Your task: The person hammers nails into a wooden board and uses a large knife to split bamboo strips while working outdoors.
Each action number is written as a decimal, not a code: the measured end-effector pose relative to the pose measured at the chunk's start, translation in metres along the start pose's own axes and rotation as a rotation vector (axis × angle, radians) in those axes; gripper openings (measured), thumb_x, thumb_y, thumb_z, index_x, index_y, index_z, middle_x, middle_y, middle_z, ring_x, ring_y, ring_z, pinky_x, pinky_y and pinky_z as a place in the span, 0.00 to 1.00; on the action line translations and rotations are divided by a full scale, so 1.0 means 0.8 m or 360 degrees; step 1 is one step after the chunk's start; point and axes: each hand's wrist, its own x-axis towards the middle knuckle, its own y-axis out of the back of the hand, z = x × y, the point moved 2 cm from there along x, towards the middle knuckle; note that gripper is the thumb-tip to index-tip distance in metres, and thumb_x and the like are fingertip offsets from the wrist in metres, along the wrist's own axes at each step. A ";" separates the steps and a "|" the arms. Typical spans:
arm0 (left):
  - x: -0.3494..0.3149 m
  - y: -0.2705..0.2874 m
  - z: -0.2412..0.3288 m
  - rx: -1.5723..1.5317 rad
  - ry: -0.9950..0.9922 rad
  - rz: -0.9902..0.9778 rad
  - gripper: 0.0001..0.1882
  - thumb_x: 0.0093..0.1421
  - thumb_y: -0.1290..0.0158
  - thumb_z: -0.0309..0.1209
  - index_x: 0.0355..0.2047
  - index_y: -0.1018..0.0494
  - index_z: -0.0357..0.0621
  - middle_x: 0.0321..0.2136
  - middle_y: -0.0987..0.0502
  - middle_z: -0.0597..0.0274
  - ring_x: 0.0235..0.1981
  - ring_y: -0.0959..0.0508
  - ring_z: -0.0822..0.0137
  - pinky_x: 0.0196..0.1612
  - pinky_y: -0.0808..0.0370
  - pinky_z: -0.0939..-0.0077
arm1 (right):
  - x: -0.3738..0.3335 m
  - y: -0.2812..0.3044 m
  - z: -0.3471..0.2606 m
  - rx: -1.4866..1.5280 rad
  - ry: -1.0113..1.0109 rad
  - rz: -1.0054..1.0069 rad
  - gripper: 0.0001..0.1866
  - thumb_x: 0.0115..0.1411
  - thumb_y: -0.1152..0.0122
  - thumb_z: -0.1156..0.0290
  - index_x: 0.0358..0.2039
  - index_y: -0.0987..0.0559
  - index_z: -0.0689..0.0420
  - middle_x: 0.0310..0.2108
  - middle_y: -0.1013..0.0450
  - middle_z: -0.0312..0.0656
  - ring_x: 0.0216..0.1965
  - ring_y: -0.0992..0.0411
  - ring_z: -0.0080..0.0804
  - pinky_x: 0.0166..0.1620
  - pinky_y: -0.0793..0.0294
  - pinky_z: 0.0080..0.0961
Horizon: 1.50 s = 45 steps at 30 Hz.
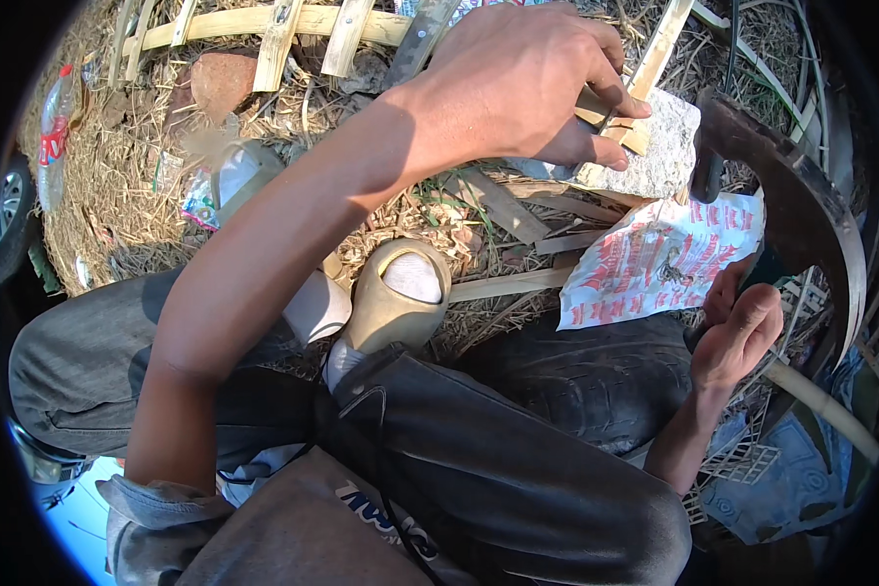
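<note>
My left hand (542,83) reaches to the top, its thumb and forefinger closed on the end of a bamboo strip (654,59). That end lies over a pale rough stone block (669,156); a thin dark piece shows between my fingers. My right hand (742,337) is at the right, beside a red-and-white printed paper (645,264) bearing a small heap of dark bits, probably nails. Its fingers are curled and partly hidden; I cannot make out what they hold. Close by is a dark curved metal blade (830,225), whose handle I cannot trace.
Bamboo slats (347,39) cross a curved strip (225,24) at the upper left. A reddish stone (223,83), a plastic bottle (56,137) and dry straw lie left. Below the paper is a black tyre (596,376); a round pole (820,410) lies right of it.
</note>
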 end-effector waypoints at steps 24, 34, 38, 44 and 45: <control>-0.014 0.003 0.005 -0.0227 -0.0235 0.0263 0.10 0.55 0.39 0.36 0.34 0.16 0.46 0.36 0.24 0.63 0.31 0.26 0.66 0.30 0.29 0.69 | 0.008 0.008 0.011 0.0098 0.0224 -0.0076 0.32 0.76 0.58 0.44 0.28 0.30 0.63 0.18 0.37 0.33 0.19 0.44 0.20 0.23 0.48 0.24; -0.010 -0.004 0.000 -0.0119 -0.0228 0.0239 0.18 0.56 0.34 0.44 0.36 0.16 0.41 0.37 0.24 0.60 0.30 0.27 0.65 0.31 0.28 0.67 | 0.029 0.006 0.023 -0.0123 0.0018 -0.0145 0.35 0.75 0.58 0.43 0.20 0.32 0.61 0.15 0.38 0.35 0.17 0.43 0.19 0.22 0.49 0.22; 0.004 -0.010 0.000 -0.0150 -0.0133 0.0235 0.17 0.55 0.33 0.42 0.38 0.15 0.43 0.40 0.22 0.60 0.33 0.24 0.65 0.32 0.27 0.69 | 0.023 0.039 0.015 -0.0157 0.0084 -0.0083 0.35 0.74 0.60 0.39 0.25 0.30 0.59 0.19 0.35 0.34 0.17 0.45 0.17 0.21 0.52 0.21; -0.007 -0.011 0.000 -0.0161 -0.0197 0.0256 0.17 0.55 0.33 0.42 0.39 0.15 0.44 0.41 0.22 0.60 0.34 0.23 0.66 0.32 0.26 0.70 | 0.045 0.023 0.016 -0.0563 0.0078 -0.0307 0.35 0.73 0.61 0.36 0.24 0.34 0.56 0.17 0.45 0.27 0.19 0.50 0.14 0.23 0.57 0.20; -0.007 -0.013 0.001 -0.0168 -0.0194 0.0256 0.17 0.55 0.33 0.42 0.39 0.15 0.44 0.41 0.22 0.60 0.34 0.23 0.66 0.32 0.26 0.70 | 0.036 0.025 0.009 -0.0286 -0.0105 -0.0225 0.36 0.74 0.61 0.37 0.22 0.33 0.57 0.17 0.43 0.27 0.18 0.49 0.14 0.22 0.56 0.21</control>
